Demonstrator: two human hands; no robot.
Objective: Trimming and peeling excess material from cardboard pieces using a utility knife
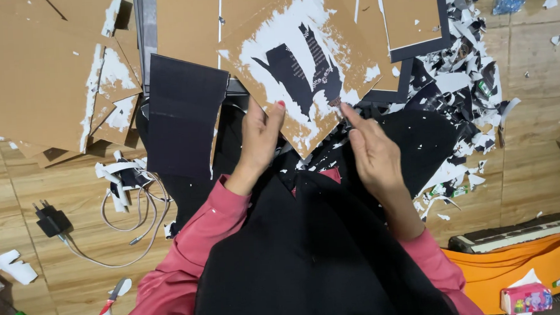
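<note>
Peeling step: my left hand [260, 139] grips the cardboard sheet [298, 68]; right hand [371, 150] pinches a black paper strip [335, 101] at 12 o'clock. Next: steady pull needed.

Matt brown cardboard sheet [301, 62] bears rough torn white and black paper; the floor [532, 159] looks like smooth wood.

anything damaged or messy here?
Yes. The cardboard sheet in both hands is half stripped, with ragged white and black paper remnants. Torn paper scraps litter the floor on the right.
</note>
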